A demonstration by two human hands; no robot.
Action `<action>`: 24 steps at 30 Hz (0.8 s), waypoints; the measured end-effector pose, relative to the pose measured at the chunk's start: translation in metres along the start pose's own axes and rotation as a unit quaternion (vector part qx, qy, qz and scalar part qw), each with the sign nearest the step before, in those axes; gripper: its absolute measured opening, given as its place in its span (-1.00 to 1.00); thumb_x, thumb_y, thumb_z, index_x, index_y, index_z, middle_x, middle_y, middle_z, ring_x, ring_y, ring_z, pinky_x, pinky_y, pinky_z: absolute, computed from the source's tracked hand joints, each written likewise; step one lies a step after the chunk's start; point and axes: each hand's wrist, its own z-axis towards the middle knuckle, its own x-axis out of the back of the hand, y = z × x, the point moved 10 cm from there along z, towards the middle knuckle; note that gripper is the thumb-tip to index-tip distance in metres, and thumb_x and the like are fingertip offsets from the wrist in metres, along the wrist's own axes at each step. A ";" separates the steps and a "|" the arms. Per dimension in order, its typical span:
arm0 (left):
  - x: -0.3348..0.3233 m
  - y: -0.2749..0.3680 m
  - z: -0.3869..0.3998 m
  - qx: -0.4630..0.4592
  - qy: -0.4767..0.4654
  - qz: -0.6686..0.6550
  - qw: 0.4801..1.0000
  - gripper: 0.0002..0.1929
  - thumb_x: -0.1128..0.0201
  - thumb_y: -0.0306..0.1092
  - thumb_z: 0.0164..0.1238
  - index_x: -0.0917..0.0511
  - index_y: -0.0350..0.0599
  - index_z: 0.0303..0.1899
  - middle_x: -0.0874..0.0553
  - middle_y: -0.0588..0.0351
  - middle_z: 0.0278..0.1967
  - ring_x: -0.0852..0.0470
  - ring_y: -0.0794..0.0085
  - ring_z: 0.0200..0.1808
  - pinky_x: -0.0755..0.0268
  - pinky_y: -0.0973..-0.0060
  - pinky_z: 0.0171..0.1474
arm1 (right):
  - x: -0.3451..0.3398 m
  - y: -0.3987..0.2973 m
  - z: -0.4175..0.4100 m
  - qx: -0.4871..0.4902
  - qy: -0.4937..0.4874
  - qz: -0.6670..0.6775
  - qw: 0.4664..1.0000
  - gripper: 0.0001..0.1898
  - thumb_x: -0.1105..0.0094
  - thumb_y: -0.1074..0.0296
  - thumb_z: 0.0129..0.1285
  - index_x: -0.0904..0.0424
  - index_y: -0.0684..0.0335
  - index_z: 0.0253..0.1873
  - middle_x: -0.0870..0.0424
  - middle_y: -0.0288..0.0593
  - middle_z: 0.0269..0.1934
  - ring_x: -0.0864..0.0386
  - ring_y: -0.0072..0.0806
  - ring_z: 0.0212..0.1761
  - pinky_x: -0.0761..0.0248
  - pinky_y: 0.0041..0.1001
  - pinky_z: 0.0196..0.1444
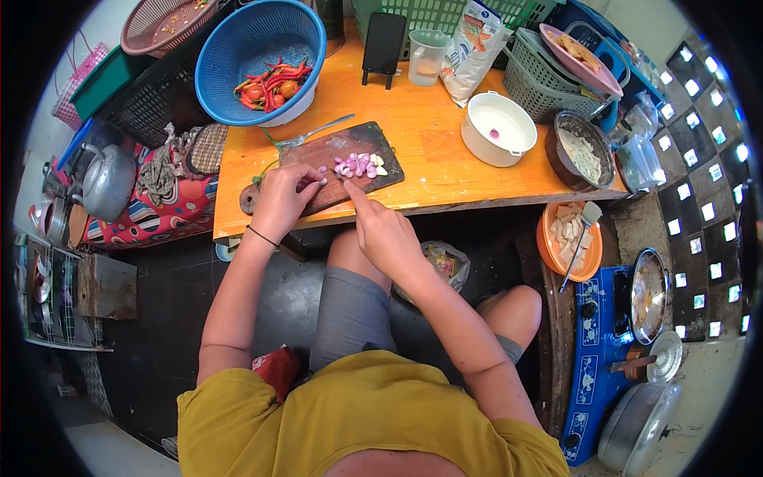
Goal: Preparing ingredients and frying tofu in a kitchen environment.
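A dark wooden cutting board (381, 143) lies at the table's near edge. On it sits a small heap of peeled shallots (356, 165), with a few pale garlic cloves (378, 160) at its right side. My left hand (285, 194) is over the board's left part, its fingertips pinched on a small shallot (323, 181). A loose shallot piece (322, 169) lies just beyond those fingers. My right hand (381, 229) is at the board's near edge, index finger stretched forward along a knife (341, 179). Most of the knife is hidden by the hand.
A fork (316, 131) lies behind the board. Beyond stands a blue basket (220, 65) of red chillies and tomatoes. To the right are a white pot (492, 143) and a dark bowl of batter (581, 155). A blue gas stove (587, 364) stands low at right.
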 end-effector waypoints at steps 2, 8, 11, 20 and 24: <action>-0.003 0.000 0.001 -0.016 0.009 0.005 1.000 -0.88 -0.40 -0.54 0.18 -0.73 -0.28 -0.24 -0.79 -0.09 -0.30 -0.79 0.15 -0.24 -0.62 0.34 -0.14 | 0.001 -0.004 -0.001 0.007 0.006 0.003 1.000 -0.38 -0.09 0.52 0.22 -0.31 0.30 0.43 -0.69 0.11 -0.27 -0.72 0.04 -0.32 -0.62 -0.11 -0.25; -0.005 0.005 0.005 -0.053 0.021 0.036 0.998 -0.88 -0.42 -0.53 0.16 -0.73 -0.27 -0.26 -0.79 -0.09 -0.29 -0.78 0.13 -0.25 -0.60 0.36 -0.16 | -0.002 -0.006 0.000 0.018 -0.010 -0.013 1.000 -0.40 -0.09 0.51 0.23 -0.33 0.31 0.41 -0.69 0.11 -0.28 -0.72 0.03 -0.32 -0.62 -0.13 -0.24; -0.009 0.006 0.007 -0.056 0.017 0.024 0.998 -0.89 -0.41 -0.55 0.13 -0.73 -0.28 -0.28 -0.78 -0.11 -0.30 -0.77 0.05 -0.23 -0.60 0.31 -0.13 | -0.002 -0.002 0.002 0.016 0.002 0.022 1.000 -0.40 -0.11 0.51 0.21 -0.34 0.32 0.41 -0.70 0.11 -0.30 -0.72 0.02 -0.32 -0.62 -0.14 -0.23; -0.005 0.004 0.005 -0.067 0.042 0.054 0.995 -0.90 -0.40 -0.54 0.17 -0.72 -0.26 -0.26 -0.77 -0.09 -0.29 -0.75 0.09 -0.24 -0.58 0.30 -0.16 | -0.006 0.000 -0.004 -0.008 -0.047 0.039 0.998 -0.51 -0.03 0.52 0.33 -0.38 0.30 0.37 -0.71 0.23 -0.19 -0.68 0.19 -0.20 -0.55 0.00 -0.14; -0.003 0.009 0.010 -0.086 0.068 0.063 0.992 -0.86 -0.35 -0.62 0.16 -0.68 -0.26 -0.23 -0.74 -0.11 -0.31 -0.73 0.06 -0.21 -0.58 0.24 -0.13 | 0.010 0.006 -0.006 0.000 -0.006 0.065 0.998 -0.46 -0.05 0.50 0.29 -0.36 0.28 0.39 -0.70 0.19 -0.25 -0.70 0.13 -0.25 -0.58 -0.02 -0.18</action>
